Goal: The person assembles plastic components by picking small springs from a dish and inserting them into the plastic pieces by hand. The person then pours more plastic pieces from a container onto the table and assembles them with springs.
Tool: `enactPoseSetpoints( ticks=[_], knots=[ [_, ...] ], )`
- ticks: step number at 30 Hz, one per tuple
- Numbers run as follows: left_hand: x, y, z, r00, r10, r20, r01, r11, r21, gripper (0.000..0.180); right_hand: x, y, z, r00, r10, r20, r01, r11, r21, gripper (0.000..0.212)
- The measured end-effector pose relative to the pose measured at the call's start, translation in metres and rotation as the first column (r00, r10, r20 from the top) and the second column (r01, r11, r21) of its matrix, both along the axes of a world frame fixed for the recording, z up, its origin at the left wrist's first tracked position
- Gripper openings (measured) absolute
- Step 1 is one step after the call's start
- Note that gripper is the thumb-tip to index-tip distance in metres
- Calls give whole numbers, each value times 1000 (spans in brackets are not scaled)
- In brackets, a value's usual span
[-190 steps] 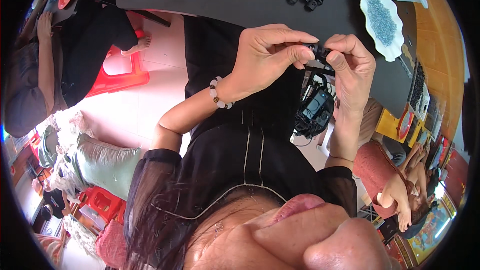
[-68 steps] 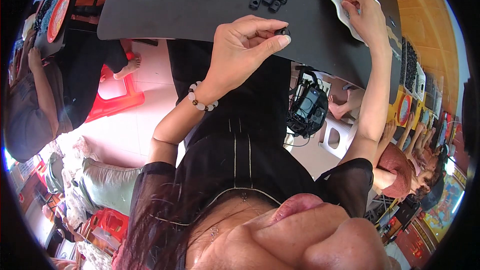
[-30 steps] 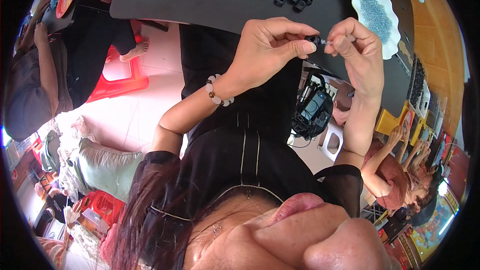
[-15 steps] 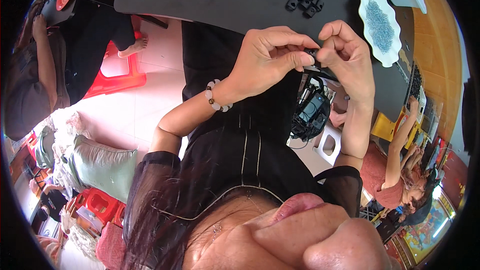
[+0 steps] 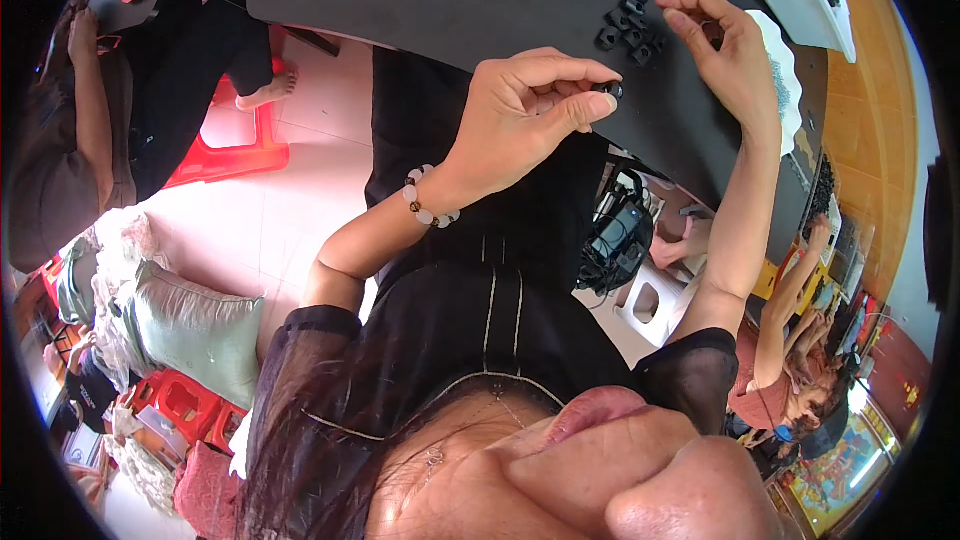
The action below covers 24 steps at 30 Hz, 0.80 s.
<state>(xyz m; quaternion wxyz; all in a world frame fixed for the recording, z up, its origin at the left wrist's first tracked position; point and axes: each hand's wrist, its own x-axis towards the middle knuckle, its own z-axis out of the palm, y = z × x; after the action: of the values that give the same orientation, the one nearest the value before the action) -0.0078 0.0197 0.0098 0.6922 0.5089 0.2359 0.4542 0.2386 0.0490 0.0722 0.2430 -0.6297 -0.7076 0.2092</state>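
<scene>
My left hand [image 5: 545, 105], with a bead bracelet [image 5: 428, 198] on its wrist, pinches a small black piece [image 5: 607, 90] between thumb and index finger. The piece is mostly covered by the fingertips, so its full shape is hidden. Apart from it, my right hand [image 5: 730, 60] is raised over the dark table [image 5: 430, 0]. Its thumb and index finger are bent, tips slightly apart, with nothing visible between them. Close to those fingertips lies a loose group of small black pieces [image 5: 630, 25]. Partly behind my right hand is a white wavy-edged dish [image 5: 790, 90] of tiny blue bits.
A white tray [image 5: 800, 0] with black pieces stands at the far right. Below the table edge hangs a bundle of black cables and devices [image 5: 615, 240]. A white stool [image 5: 655, 305] is beside it. Other people sit at left and right; a red stool [image 5: 240, 150] stands left.
My right hand has left the black piece and moved up and right, toward the group of pieces and the dish. My left hand still grips its piece, in nearly the same place.
</scene>
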Motion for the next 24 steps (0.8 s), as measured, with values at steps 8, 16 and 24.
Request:
enactPoseSetpoints(
  ticks=[8, 16, 24],
  knots=[
    [0, 1, 0, 1000, -7, -4, 7, 1000, 11, 22, -12, -3, -15, 999, 41, 34, -42, 998, 50, 18],
    [1, 0, -1, 999, 3, -34, -3, 1000, 15, 21, 8, -2, -18, 989, -78, 129, 70, 995, 64, 15],
    [4, -1, 1, 1000, 1, -29, -1, 1000, 17, 21, 22, -1, -4, 985, -113, 127, 103, 991, 86, 16]
  ],
)
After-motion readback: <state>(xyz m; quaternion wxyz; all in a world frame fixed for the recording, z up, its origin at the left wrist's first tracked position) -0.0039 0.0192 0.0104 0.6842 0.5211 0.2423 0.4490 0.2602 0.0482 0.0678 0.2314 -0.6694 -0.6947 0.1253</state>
